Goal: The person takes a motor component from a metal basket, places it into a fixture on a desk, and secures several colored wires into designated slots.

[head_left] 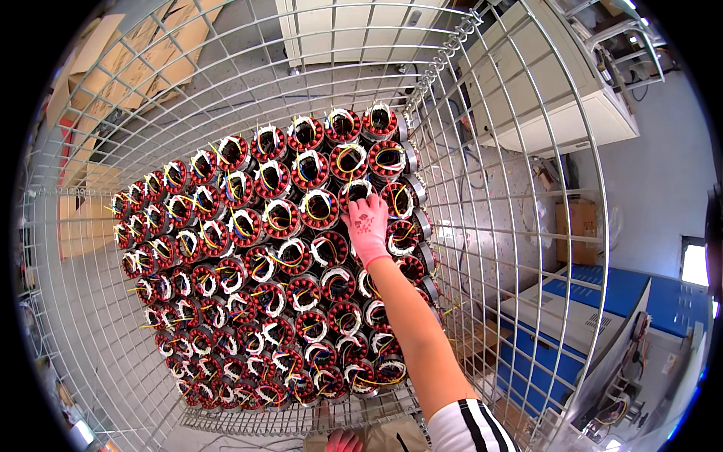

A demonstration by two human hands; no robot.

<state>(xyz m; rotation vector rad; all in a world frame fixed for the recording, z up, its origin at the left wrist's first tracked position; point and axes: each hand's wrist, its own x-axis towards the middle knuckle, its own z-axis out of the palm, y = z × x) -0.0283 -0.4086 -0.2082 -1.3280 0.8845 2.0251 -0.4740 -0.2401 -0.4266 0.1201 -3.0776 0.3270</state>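
Flattened cardboard (143, 64): at the far left I see it beyond the mesh, on the grey floor.
Wire-mesh cage (248, 428): its bars rise left, far and right of the load, with a finer-looking mesh edge on the near side.
Wound motor stators (293, 269): they fill the middle in close rows, bores facing up, with red winding ends, white lacing and loose yellow, blue and white leads.
Left hand (344, 441): at the near edge, in a pink glove and mostly cut off; I cannot tell whether it is clenched or released.
Stator under the fingers (348, 193): right of centre, toward the far side, with neighbours crowding it.
Right hand (367, 228): pink-gloved, reaching in from the near right, fingers bent over that stator's near rim; I cannot tell whether they grip it or only rest there.
Handling: I judge the stator dense and heavy for its size, its body stiff and rather slick, its windings and leads easily damaged. I would take hold of the solid ring, never the leads or lacing.
Cream cabinet (553, 124): far right, outside the mesh.
Blue-and-white cabinet (531, 365): near right, also outside it.
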